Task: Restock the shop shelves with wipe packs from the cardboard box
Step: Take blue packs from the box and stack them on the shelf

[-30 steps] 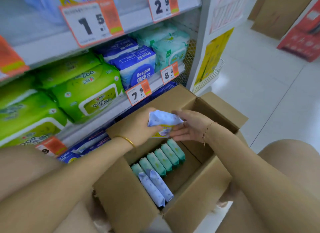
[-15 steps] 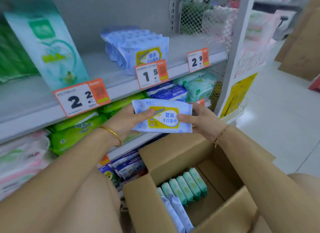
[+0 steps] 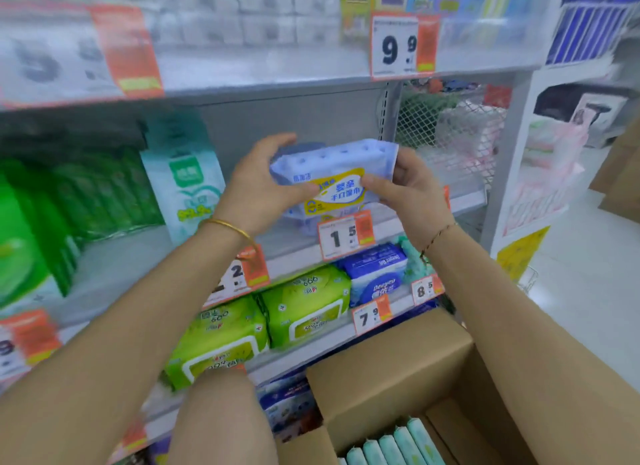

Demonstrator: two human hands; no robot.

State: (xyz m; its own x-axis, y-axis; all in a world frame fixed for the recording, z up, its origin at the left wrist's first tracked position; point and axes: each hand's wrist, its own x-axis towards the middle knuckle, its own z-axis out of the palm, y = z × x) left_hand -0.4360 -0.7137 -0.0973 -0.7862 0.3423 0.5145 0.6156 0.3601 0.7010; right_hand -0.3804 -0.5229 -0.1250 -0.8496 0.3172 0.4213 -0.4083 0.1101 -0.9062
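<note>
Being held level above the middle shelf (image 3: 117, 270), the blue wipe pack (image 3: 332, 163) is gripped at both ends: the left hand (image 3: 256, 187) is curled round its 9 o'clock end, the right hand (image 3: 414, 191) round its 3 o'clock end, thumbs pressed on the label. The 2-handed grip is judged to keep the soft pack flat for placing behind the price tag (image 3: 343, 238). At 5 o'clock, the cardboard box (image 3: 398, 354) stands open, mint packs (image 3: 405, 445) inside.

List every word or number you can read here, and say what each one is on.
"9 9": top price tag
"1 5": middle price tag, below the held wipe pack
"8 5": lower price tag
"7 9": lowest price tag
"Deeyeo": blue pack
"手口湿巾": the wipe pack
Green packs and left tags: too blurred to read
</note>
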